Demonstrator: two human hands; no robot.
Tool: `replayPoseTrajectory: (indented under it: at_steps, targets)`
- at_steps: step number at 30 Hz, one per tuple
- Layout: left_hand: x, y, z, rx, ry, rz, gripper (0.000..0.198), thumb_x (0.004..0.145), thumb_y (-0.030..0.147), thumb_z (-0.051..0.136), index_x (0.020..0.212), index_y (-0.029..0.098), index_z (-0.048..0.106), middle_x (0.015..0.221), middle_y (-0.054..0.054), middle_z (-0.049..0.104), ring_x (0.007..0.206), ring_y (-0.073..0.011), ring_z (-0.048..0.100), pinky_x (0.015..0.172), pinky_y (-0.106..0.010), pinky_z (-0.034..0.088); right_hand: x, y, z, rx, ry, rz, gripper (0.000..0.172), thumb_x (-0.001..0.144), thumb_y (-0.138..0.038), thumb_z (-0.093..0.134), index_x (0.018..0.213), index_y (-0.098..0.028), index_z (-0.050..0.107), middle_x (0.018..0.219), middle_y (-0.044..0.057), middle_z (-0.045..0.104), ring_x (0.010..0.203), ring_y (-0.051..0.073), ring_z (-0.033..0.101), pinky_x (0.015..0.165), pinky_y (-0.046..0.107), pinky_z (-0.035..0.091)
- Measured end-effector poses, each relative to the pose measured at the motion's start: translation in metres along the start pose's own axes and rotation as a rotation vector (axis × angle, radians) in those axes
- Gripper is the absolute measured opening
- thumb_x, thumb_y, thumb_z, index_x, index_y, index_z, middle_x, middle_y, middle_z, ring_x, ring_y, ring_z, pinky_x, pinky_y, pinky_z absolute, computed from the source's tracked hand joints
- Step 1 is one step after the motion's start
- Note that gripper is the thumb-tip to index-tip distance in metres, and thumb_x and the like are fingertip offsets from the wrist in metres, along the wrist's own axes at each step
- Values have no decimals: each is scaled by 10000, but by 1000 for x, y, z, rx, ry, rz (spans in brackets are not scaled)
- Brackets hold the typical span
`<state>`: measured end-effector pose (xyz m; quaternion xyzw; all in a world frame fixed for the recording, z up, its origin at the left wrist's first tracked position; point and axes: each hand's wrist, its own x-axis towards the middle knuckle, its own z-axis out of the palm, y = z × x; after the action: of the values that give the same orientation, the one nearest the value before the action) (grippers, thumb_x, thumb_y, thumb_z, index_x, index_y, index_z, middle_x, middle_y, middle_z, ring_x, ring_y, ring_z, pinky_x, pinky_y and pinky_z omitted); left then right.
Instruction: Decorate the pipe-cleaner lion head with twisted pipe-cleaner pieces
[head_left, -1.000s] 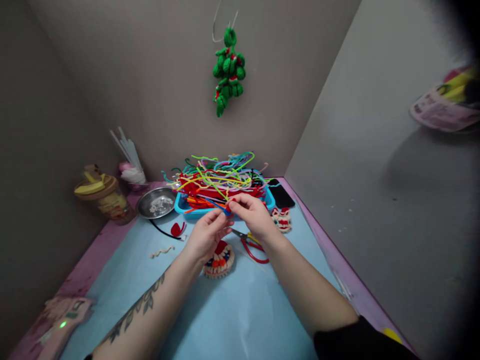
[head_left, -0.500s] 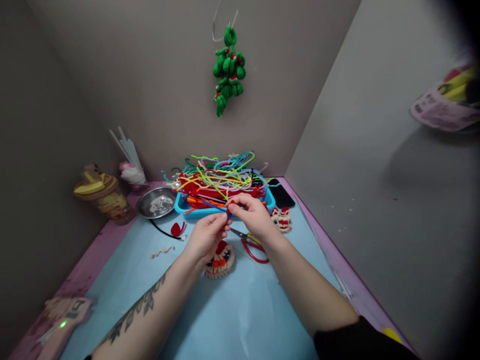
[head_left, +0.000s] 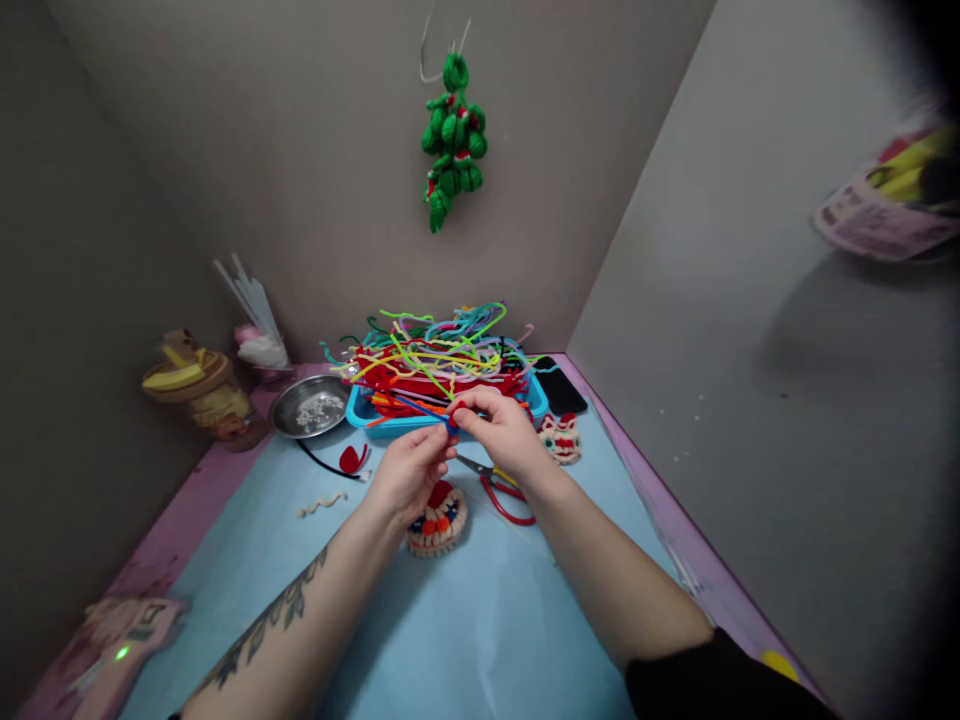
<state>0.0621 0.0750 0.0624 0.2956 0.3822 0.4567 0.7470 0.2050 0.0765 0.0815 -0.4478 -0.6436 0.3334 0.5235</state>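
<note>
My left hand [head_left: 414, 462] pinches a blue pipe cleaner [head_left: 420, 408], whose free end points up and left over the tray. My right hand [head_left: 496, 428] is closed on a small red piece [head_left: 459, 410] right beside it; the fingers partly cover where red and blue meet. Under my wrists lies a round beige piece [head_left: 437, 530] with blue, orange and red parts. Scissors [head_left: 504, 492] with red and yellow handles rest by my right wrist. Left of my hands are a small red piece [head_left: 349, 459], a black pipe cleaner [head_left: 324, 462] and a wavy beige strip [head_left: 321, 504].
Behind my hands a blue tray [head_left: 401, 428] overflows with coloured pipe cleaners [head_left: 442, 360]. A metal bowl [head_left: 281, 415] holds small clear bits. A phone [head_left: 562, 388] and another beige piece [head_left: 561, 440] lie right. A cup [head_left: 217, 405] and a pink device [head_left: 139, 640] stand left.
The view has shifted slightly. Both hands stay together over the table with the blue pipe cleaner and red piece between the fingers; only small finger movement shows.
</note>
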Motion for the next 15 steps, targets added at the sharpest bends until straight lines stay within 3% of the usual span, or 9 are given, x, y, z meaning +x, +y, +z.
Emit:
replayPoseTrajectory:
  at_steps: [7, 15]
  targets:
    - [0, 2, 0, -6, 2, -35, 182, 653, 219, 799, 725, 114, 669, 671, -13, 628, 539, -38, 537, 418, -96, 390, 0, -3, 0, -35, 0, -33, 92, 798, -214, 576, 769, -176, 655, 815, 22, 630, 821, 158, 571, 777, 295, 441]
    - [-1, -1, 0, 24, 31, 76, 297, 546, 287, 845, 712, 108, 675, 640, -14, 620, 538, -45, 506, 422, -120, 341, -1, 2, 6, 0, 19, -15, 95, 801, -227, 580, 746, -176, 638, 765, 19, 609, 790, 157, 559, 726, 279, 440]
